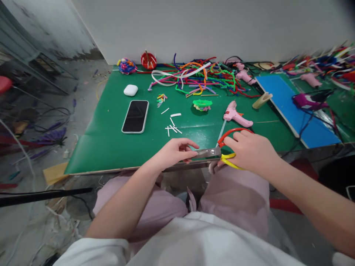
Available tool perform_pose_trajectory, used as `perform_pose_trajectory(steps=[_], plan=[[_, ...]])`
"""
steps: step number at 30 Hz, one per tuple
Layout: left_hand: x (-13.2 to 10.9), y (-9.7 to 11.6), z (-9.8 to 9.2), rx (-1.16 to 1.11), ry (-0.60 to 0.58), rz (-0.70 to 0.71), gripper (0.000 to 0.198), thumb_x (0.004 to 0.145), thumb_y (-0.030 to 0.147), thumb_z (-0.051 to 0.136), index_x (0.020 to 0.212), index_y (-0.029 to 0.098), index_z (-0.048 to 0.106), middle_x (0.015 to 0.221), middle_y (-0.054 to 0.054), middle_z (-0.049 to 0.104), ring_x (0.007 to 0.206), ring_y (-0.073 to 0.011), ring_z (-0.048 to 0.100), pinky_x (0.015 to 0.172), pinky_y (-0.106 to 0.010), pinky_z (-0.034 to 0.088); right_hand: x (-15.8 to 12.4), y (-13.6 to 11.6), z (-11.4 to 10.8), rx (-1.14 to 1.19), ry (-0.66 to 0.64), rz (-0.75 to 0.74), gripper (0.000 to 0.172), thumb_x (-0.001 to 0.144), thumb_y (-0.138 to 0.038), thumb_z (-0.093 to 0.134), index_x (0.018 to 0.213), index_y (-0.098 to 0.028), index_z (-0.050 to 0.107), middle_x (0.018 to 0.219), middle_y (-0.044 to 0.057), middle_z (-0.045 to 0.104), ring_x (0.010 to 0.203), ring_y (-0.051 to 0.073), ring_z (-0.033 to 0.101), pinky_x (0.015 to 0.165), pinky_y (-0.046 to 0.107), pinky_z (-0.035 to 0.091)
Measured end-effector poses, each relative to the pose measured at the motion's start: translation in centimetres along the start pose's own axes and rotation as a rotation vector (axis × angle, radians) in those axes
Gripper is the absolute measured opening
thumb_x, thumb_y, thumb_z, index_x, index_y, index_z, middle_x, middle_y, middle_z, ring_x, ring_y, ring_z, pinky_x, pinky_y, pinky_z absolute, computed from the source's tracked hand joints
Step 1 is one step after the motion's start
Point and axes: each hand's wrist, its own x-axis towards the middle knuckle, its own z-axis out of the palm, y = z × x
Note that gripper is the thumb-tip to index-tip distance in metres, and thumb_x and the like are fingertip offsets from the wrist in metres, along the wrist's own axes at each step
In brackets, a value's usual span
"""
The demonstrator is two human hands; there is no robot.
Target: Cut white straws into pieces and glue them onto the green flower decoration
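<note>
My right hand (251,150) grips scissors (219,149) with one red and one yellow handle loop, near the front edge of the green table (111,144). The blades point left and meet my left hand (177,149), whose fingers are pinched together at the blade tips; what they pinch is too small to make out. Short white cut strips (172,127) lie on the table just beyond my left hand. A pink glue gun (235,115) rests just behind the scissors.
A black phone (135,116) and a white earbud case (130,90) lie at the left. A green piece (202,105) sits mid-table, with a tangle of coloured pipe cleaners (199,77) behind it. A blue board (294,107) and more glue guns are at the right.
</note>
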Motion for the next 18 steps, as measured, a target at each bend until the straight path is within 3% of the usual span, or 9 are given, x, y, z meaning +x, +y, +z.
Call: perform_pose_trajectory(steps=[10, 18], plan=[[-0.5, -0.8, 0.1, 0.03, -0.126, -0.19, 0.023, 0.074, 0.029, 0.062, 0.09, 0.013, 0.066, 0.066, 0.001, 0.062, 0.06, -0.0087, 0.055, 0.059, -0.02, 0.044, -2.0, 0.7, -0.4, 0.037, -0.184, 0.002, 0.047, 0.069, -0.064, 0.057, 0.082, -0.019, 0.062, 0.066, 0.006, 0.057, 0.068, 0.021, 0.048, 0.064, 0.029, 0.026], [-1.6, -0.6, 0.3, 0.474, -0.217, -0.124, 0.025, 0.078, 0.031, 0.054, 0.094, 0.019, 0.07, 0.075, 0.0, 0.07, 0.069, -0.0125, 0.061, 0.062, -0.02, 0.042, -3.3, 2.2, -0.6, 0.012, -0.23, -0.038, 0.041, 0.074, -0.059, 0.054, 0.082, -0.019, 0.061, 0.068, 0.006, 0.056, 0.067, 0.02, 0.046, 0.061, 0.03, 0.024]])
